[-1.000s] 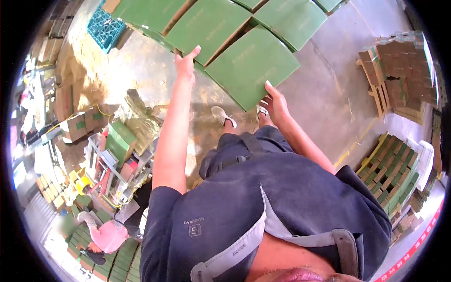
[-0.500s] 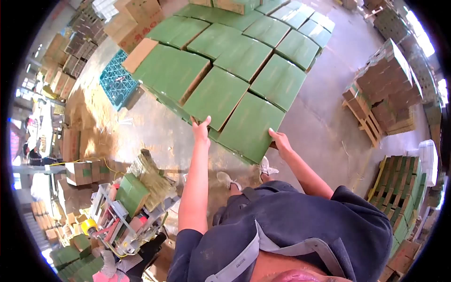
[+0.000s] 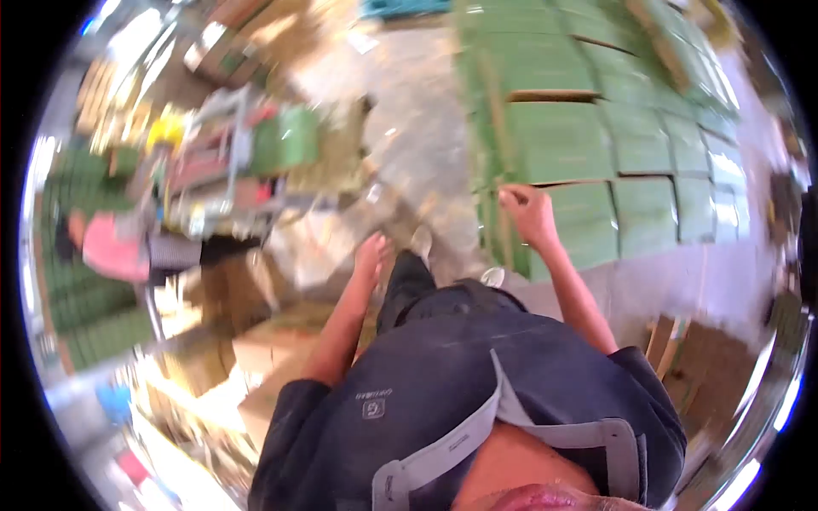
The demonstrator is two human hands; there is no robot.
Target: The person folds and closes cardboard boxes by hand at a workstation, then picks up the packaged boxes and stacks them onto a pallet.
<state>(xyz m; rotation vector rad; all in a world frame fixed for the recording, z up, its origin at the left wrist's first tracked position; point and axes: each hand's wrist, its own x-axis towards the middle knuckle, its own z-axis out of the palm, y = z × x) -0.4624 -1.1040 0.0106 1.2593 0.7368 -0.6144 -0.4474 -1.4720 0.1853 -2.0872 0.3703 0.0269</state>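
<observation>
Green cardboard boxes (image 3: 562,140) stand packed edge to edge in a large stack on the right of the head view. Over the near side of that stack is my right hand (image 3: 530,215), fingers loosely bent with a small gap at the thumb and no object visible in them. Whether it touches a box, I cannot tell. My left hand (image 3: 371,257) hangs by my left leg, above the floor, away from the boxes. Its fingers look loosely stretched and hold nothing that I can see, though motion blurs them.
A metal-framed machine (image 3: 226,145) with a green box (image 3: 285,138) stands on the left. Beyond it, a person in a pink top (image 3: 118,247) is near stacked green boxes (image 3: 98,336). Brown cartons (image 3: 277,349) lie at my left, and a blue plastic pallet (image 3: 405,7) is at the top.
Both hands have come off the green box at the stack's near corner. My view has swung left, so the stack now lies to my right, and my left hand has dropped beside my leg.
</observation>
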